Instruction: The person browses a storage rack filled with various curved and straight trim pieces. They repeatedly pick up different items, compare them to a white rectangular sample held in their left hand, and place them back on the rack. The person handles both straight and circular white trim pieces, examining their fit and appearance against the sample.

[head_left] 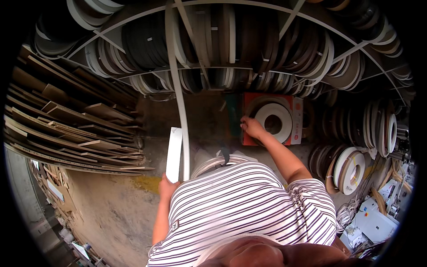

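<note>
My left hand (167,187) is closed round the lower end of a narrow white panel (174,153), which stands up at my left side. My right hand (253,127) reaches forward to an orange-red box (249,99) on the floor. Its fingers are curled at the left side of the rolls lying on the box; what they hold, if anything, is hidden. The top roll is a white ring of edge banding (286,118), with a larger dark roll (254,106) under it. The forearm passes beside the white ring.
Racks of edge banding rolls (213,38) hang ahead, with a pale upright post (178,89) before me. Stacked boards (84,129) fill the left. More rolls (349,171) stand at right, near a white machine (376,222). Bare concrete floor (111,200) lies at lower left.
</note>
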Tool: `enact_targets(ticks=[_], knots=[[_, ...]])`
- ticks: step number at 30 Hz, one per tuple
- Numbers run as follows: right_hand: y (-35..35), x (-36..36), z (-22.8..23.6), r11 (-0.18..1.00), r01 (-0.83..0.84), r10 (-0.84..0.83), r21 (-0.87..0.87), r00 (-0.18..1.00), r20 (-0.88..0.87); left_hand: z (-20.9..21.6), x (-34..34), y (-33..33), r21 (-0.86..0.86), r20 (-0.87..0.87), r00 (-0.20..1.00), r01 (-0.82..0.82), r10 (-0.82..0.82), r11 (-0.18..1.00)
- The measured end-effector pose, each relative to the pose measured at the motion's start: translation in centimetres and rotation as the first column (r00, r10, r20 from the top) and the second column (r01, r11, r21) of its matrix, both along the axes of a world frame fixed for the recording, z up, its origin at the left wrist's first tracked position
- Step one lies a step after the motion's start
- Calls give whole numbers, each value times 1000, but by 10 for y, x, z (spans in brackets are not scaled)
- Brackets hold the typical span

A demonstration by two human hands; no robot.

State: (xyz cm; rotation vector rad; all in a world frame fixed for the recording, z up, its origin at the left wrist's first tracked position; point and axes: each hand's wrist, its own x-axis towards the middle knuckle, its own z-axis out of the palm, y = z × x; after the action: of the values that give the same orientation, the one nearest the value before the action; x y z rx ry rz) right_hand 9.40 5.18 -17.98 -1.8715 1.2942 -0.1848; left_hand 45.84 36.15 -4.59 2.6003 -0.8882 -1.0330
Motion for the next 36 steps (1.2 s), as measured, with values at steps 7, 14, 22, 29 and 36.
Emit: enact_targets(ticks=[7,14,22,29,36], knots=[[-7,154,67,991,114,-78,-71,920,383,11,90,-10,-107,17,1000,18,-16,994],[-5,293,195,849,198,164,-489,782,601,16,189,6,-171,55,997,56,-47,984],[-69,315,111,792,210,-97,-573,970,221,20,241,2,-257,41,998,61,-52,964],[-222,317,94,460,186,-154,-868,980,129,30,245,-5,-181,-49,999,-20,11,983],[-232,349,103,663,566,-341,-490,811,476,32,268,-15,-167,19,1000,-10,14,986]])
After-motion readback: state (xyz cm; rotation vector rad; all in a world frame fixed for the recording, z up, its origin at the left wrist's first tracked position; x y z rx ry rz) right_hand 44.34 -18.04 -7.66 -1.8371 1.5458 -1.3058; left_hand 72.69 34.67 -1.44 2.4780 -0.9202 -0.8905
